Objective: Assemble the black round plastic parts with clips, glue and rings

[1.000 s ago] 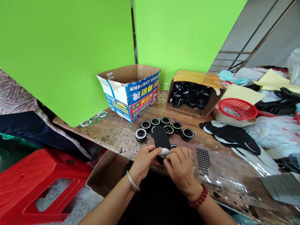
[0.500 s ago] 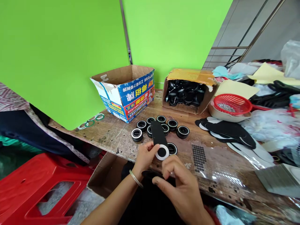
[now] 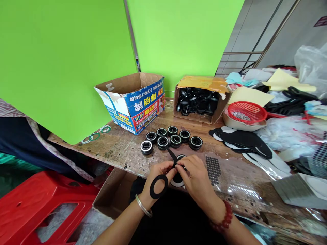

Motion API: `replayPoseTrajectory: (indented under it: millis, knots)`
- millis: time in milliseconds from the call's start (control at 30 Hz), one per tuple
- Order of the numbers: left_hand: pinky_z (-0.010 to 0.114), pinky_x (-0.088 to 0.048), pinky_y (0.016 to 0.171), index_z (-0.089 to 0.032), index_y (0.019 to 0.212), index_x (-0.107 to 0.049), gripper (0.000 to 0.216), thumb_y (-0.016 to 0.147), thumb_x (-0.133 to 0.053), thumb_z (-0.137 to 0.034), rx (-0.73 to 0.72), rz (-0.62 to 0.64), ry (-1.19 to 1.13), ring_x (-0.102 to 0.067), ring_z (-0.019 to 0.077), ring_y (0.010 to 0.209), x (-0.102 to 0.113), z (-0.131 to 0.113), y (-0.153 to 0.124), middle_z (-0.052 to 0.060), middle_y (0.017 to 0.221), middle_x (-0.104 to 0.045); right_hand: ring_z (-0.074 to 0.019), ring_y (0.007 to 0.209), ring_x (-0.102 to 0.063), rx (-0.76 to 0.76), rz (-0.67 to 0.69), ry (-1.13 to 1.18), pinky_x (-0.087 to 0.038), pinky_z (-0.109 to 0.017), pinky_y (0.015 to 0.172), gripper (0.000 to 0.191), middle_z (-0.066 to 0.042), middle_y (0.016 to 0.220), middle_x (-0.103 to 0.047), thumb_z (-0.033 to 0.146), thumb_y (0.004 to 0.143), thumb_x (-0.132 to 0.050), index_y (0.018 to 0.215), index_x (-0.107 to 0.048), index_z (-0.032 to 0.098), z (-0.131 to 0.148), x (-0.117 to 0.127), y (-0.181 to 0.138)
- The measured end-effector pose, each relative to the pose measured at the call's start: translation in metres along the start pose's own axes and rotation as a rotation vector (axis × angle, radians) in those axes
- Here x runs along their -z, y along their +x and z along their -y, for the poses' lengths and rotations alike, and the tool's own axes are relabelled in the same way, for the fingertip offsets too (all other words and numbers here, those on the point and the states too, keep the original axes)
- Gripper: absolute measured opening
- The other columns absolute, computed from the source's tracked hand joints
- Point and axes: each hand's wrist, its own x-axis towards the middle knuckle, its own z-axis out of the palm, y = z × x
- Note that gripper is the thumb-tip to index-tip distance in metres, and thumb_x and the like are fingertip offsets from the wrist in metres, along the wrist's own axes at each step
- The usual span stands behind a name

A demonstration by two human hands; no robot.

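Both hands meet over the near edge of the table. My left hand [image 3: 159,175] pinches a thin black strip [image 3: 171,153], which is turned nearly edge-on. A flat black ring [image 3: 152,191] lies across that hand's back and wrist side; how it is held is hidden. My right hand [image 3: 195,175] is closed, its thumb and fingertips at the same strip beside the left fingertips. Below the fingers shows a black piece with a white rim [image 3: 177,184], partly covered. Just beyond, several round black discs with pale rings [image 3: 162,143] stand on the table.
A blue printed carton [image 3: 145,105] stands at the back, beside a box of black round parts [image 3: 198,101]. To the right are a red basket [image 3: 246,112], black and white insole-shaped pieces [image 3: 242,143], a sheet of black dots [image 3: 213,170] and a grey stack [image 3: 297,190].
The strip has swung from broadside to nearly edge-on. My right hand has moved in and closed at it beside my left. A black ring now shows over my left hand.
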Motion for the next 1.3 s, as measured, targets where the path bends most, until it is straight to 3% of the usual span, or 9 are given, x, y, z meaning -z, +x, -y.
replayPoseTrajectory:
  millis: [100, 233, 333, 500, 667, 767, 867, 967, 1300]
  knots:
    - [0.022, -0.038, 0.056, -0.016, 0.071, -0.067, 0.023, 0.081, -0.068, -0.037, -0.007, 0.041, 0.039, -0.049, 0.0117, 0.061, 0.005, -0.001, -0.006, -0.001, 0.066, -0.058, -0.0204, 0.079, -0.056, -0.194, 0.076, 0.167, -0.043, -0.034, 0.073, 0.022, -0.004, 0.078, -0.065, 0.024, 0.095, -0.050, 0.076, -0.061, 0.020, -0.002, 0.003, 0.005]
    - [0.027, -0.048, 0.075, -0.019, 0.106, -0.069, 0.030, 0.079, -0.072, -0.031, 0.007, 0.011, -0.150, -0.062, 0.0168, 0.081, 0.009, 0.001, -0.011, 0.004, 0.090, -0.069, -0.0189, 0.076, -0.058, -0.387, 0.195, 0.402, -0.044, -0.031, 0.071, 0.023, -0.003, 0.078, -0.064, 0.032, 0.093, -0.052, 0.077, -0.063, 0.020, 0.001, 0.003, 0.009]
    - [0.027, -0.048, 0.079, -0.020, 0.118, -0.064, 0.054, 0.069, -0.082, -0.030, 0.032, 0.057, -0.300, -0.062, 0.0174, 0.086, 0.011, 0.001, -0.012, 0.004, 0.099, -0.069, -0.0206, 0.089, -0.058, -0.324, 0.185, 0.359, -0.044, -0.034, 0.081, 0.022, -0.005, 0.088, -0.062, 0.029, 0.091, -0.052, 0.078, -0.068, 0.020, 0.010, -0.006, 0.005]
    - [0.020, -0.041, 0.060, -0.016, 0.102, -0.069, 0.043, 0.067, -0.083, -0.033, 0.115, 0.121, -0.344, -0.055, 0.0110, 0.066, 0.023, 0.004, -0.012, 0.001, 0.082, -0.067, -0.0190, 0.080, -0.058, -0.327, 0.317, 0.352, -0.045, -0.032, 0.072, 0.026, -0.005, 0.082, -0.059, 0.029, 0.088, -0.054, 0.069, -0.068, 0.020, 0.008, -0.009, 0.007]
    - [0.021, -0.041, 0.057, -0.016, 0.101, -0.068, 0.032, 0.072, -0.074, -0.027, 0.180, 0.044, -0.295, -0.056, 0.0122, 0.064, 0.038, 0.012, -0.016, 0.002, 0.078, -0.067, -0.0157, 0.066, -0.059, -0.366, -0.078, 0.291, -0.048, -0.030, 0.064, 0.018, -0.002, 0.075, -0.061, 0.031, 0.092, -0.055, 0.082, -0.066, 0.021, 0.007, 0.011, 0.023]
    - [0.022, -0.040, 0.057, -0.018, 0.110, -0.067, 0.039, 0.071, -0.068, -0.019, 0.142, 0.117, -0.170, -0.054, 0.0127, 0.063, 0.035, 0.014, -0.019, 0.000, 0.075, -0.066, -0.0165, 0.077, -0.064, -0.171, -0.181, 0.235, -0.052, -0.031, 0.072, 0.012, -0.004, 0.087, -0.065, 0.025, 0.094, -0.055, 0.092, -0.066, 0.021, 0.023, 0.001, 0.023]
    - [0.026, -0.042, 0.060, -0.019, 0.098, -0.071, 0.027, 0.071, -0.068, -0.022, 0.052, 0.090, -0.027, -0.053, 0.0156, 0.065, 0.030, 0.012, -0.020, -0.001, 0.069, -0.063, -0.0194, 0.093, -0.063, 0.111, -0.034, 0.162, -0.052, -0.036, 0.083, 0.019, -0.008, 0.100, -0.068, 0.017, 0.095, -0.051, 0.097, -0.069, 0.021, 0.040, -0.020, 0.016]
    - [0.029, -0.043, 0.062, -0.020, 0.080, -0.071, 0.013, 0.072, -0.070, -0.031, 0.029, -0.047, 0.033, -0.051, 0.0176, 0.065, 0.031, 0.009, -0.020, 0.000, 0.061, -0.059, -0.0216, 0.093, -0.060, 0.203, 0.191, 0.097, -0.051, -0.042, 0.084, 0.019, -0.006, 0.101, -0.072, 0.019, 0.095, -0.054, 0.098, -0.072, 0.024, 0.043, -0.027, 0.014]
    - [0.027, -0.045, 0.068, -0.018, 0.083, -0.064, 0.029, 0.067, -0.079, -0.037, 0.146, -0.037, -0.341, -0.057, 0.0148, 0.070, 0.029, 0.005, -0.023, 0.000, 0.077, -0.064, -0.0211, 0.090, -0.063, -0.068, 0.100, 0.185, -0.051, -0.036, 0.082, 0.012, -0.006, 0.092, -0.072, 0.022, 0.092, -0.058, 0.092, -0.070, 0.022, 0.019, -0.012, 0.003]
